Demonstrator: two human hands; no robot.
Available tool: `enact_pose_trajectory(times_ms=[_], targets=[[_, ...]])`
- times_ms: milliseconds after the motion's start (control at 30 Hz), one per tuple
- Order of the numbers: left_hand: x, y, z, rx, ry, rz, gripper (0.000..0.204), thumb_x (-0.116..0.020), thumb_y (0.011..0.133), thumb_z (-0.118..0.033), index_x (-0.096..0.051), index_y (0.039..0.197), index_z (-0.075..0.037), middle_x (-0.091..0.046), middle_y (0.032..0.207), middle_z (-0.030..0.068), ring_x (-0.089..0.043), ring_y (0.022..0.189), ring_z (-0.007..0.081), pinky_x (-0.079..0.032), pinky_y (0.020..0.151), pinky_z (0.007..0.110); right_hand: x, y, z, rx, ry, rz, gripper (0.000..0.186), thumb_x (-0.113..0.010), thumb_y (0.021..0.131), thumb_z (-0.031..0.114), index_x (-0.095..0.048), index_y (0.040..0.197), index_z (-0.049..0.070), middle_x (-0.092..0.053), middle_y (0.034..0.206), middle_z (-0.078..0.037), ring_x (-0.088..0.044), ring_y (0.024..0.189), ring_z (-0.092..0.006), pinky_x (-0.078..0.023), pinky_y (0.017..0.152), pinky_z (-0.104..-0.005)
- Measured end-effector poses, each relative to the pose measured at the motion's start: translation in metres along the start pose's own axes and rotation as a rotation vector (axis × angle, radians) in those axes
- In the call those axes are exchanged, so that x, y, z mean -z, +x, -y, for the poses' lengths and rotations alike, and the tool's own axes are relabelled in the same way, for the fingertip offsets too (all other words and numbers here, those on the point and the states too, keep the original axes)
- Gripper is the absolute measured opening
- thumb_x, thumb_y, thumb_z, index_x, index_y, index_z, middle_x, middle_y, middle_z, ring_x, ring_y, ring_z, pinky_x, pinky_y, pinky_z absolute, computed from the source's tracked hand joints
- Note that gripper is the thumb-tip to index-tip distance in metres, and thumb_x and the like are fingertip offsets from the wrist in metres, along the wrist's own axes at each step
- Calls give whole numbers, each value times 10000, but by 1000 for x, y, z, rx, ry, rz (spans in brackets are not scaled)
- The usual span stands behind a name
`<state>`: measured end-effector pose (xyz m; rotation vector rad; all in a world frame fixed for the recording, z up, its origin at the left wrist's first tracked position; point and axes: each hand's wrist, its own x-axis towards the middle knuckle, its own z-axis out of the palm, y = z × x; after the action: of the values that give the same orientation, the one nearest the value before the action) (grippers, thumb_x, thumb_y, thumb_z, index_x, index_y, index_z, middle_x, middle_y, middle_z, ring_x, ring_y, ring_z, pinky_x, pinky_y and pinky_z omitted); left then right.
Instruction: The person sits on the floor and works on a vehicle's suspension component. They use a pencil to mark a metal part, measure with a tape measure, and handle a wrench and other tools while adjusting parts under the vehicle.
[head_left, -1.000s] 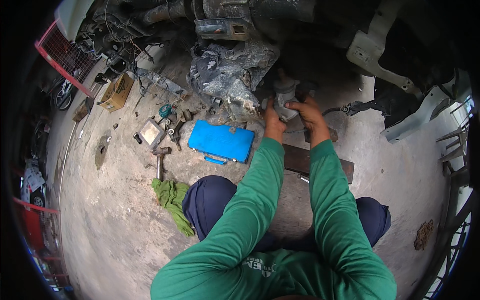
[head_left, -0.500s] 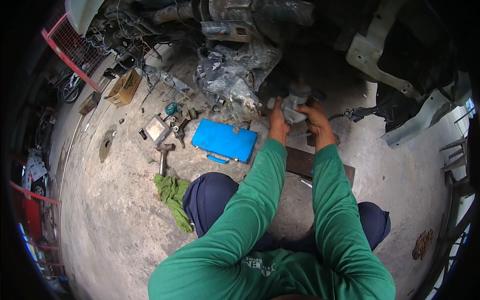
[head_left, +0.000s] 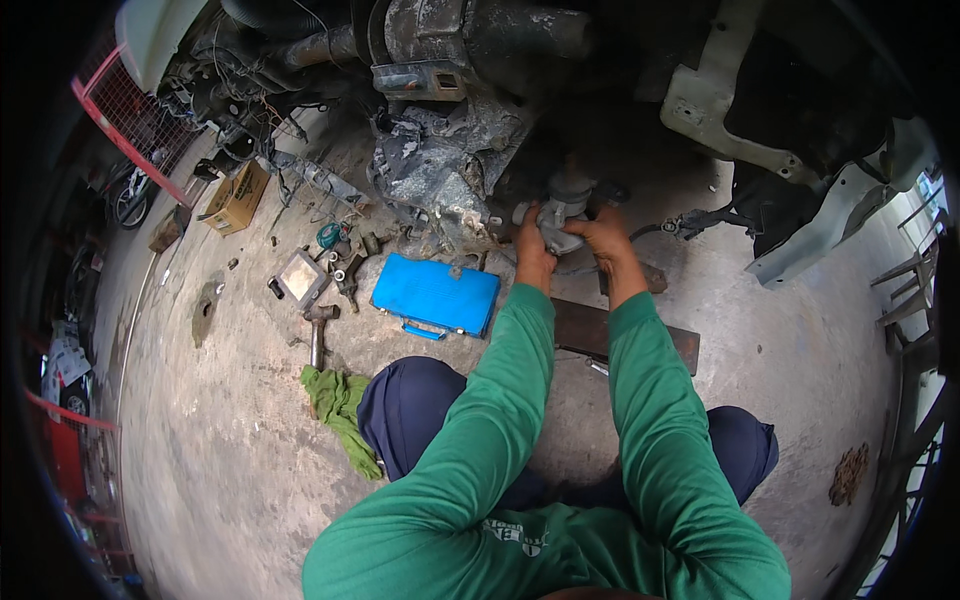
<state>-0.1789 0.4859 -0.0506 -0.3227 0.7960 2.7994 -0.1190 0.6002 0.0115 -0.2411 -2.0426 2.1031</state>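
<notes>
Out in front of me, both hands are closed round a grey metal vehicle part with a rounded, cylindrical upper end. My left hand grips its left side, and my right hand grips its right side with the thumb across the metal. The undersides of the fingers are hidden. Left of my forearms, a closed blue case with a handle lies on the floor. A dark flat metal piece sits beneath my forearms.
A dirty vehicle assembly hangs ahead, with a pale bracket at right. On the floor at left are a hammer, a green rag, a square metal-framed piece and a cardboard box. A hose lies right of my hands.
The whole view has shifted slightly, so things appear a little further left. Both hands keep hold of the metal part, which is tilted a little differently.
</notes>
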Motion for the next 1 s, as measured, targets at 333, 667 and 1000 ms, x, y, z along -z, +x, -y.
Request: enact_pose_trajectory(times_ms=[333,667,1000], targets=[[-4,-3,1,74,-19,-15,375,-604,1024,-274,-591,1302,-22,-699,1198,132,-707,1062,281,-598,882,420,-7,-9,15,36,-8,-15,604,-831,707,28,-662,1276,-84,-726,1206,-174,-702,1088,-269,-531,947,-355],[16,19,-8,-22,75,-129,434,-660,985,-264,-578,1322,-4,-699,1194,148,-718,1033,298,-607,837,440,-21,-3,5,10,131,69,574,-799,740,6,-638,1281,-99,-714,1201,-180,-696,1084,-276,-536,944,-366],[-11,-7,-14,35,32,-29,422,-649,994,-275,-593,1317,-10,-699,1201,141,-715,1053,300,-609,843,442,-11,1,8,36,62,25,621,-829,727,33,-625,1290,-129,-708,1234,-206,-700,1101,-286,-535,972,-362]])
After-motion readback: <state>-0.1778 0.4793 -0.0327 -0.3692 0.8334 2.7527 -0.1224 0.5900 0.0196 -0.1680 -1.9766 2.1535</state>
